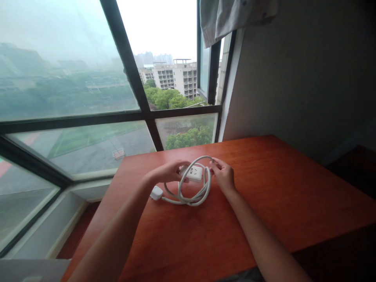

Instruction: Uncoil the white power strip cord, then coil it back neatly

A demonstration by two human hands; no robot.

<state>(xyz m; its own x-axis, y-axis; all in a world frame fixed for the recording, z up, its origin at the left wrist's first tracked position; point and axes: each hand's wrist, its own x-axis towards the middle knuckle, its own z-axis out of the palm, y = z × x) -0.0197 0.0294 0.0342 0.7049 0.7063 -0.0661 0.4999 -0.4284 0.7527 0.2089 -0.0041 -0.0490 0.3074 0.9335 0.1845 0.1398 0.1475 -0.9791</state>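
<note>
A white power strip (194, 173) with socket slots on its face is gripped at its left end by my left hand (172, 171). Its white cord (209, 188) runs in loose loops around and in front of the strip. My right hand (223, 174) pinches the cord at the upper right of the loops, thumb and fingers closed. At the cord's other end, the white plug (156, 192) lies on the table, left of the loops and below my left hand. Part of the strip is hidden behind my fingers and the cord.
The reddish-brown wooden table (282, 188) extends under both arms. Behind it and to the left stand dark-framed windows (117, 116), with one pane (205, 66) swung outward at the back right. Fabric (235, 15) hangs above that pane. A grey wall (288, 86) borders the right.
</note>
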